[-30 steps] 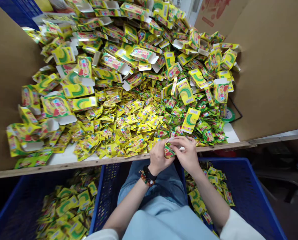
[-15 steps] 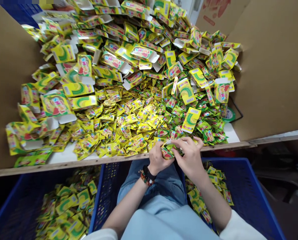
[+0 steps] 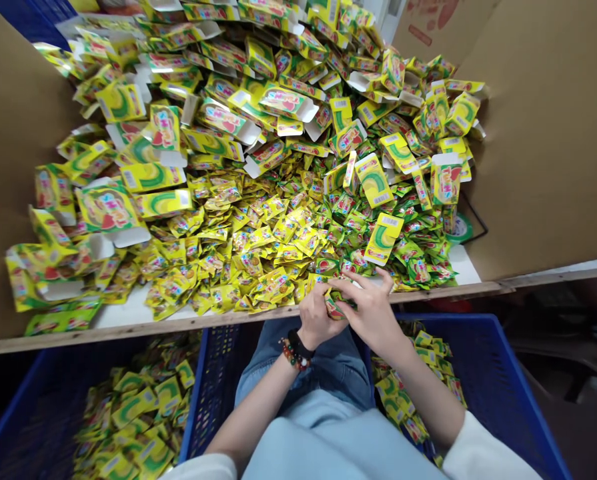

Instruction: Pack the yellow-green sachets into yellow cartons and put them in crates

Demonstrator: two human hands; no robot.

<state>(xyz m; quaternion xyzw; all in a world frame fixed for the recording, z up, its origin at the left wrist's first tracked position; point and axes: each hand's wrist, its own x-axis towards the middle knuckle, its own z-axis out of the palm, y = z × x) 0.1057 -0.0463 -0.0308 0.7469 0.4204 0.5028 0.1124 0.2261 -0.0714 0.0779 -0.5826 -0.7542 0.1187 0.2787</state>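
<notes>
Clamping a green-and-red package point(image 3: 333, 307) in the fingers of the left hand point(image 3: 319, 319) at the counter's point(image 3: 463, 268) edge, meeting it with the right hand point(image 3: 372, 308) in an unclear grip, risking crumpling by over-squeezing or dropping by slackening.

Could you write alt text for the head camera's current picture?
A person's left hand holds a small printed pack and the right hand touches it, at the edge of a table heaped with yellow-and-green cartons and sachets; blue crates below hold more cartons.
</notes>
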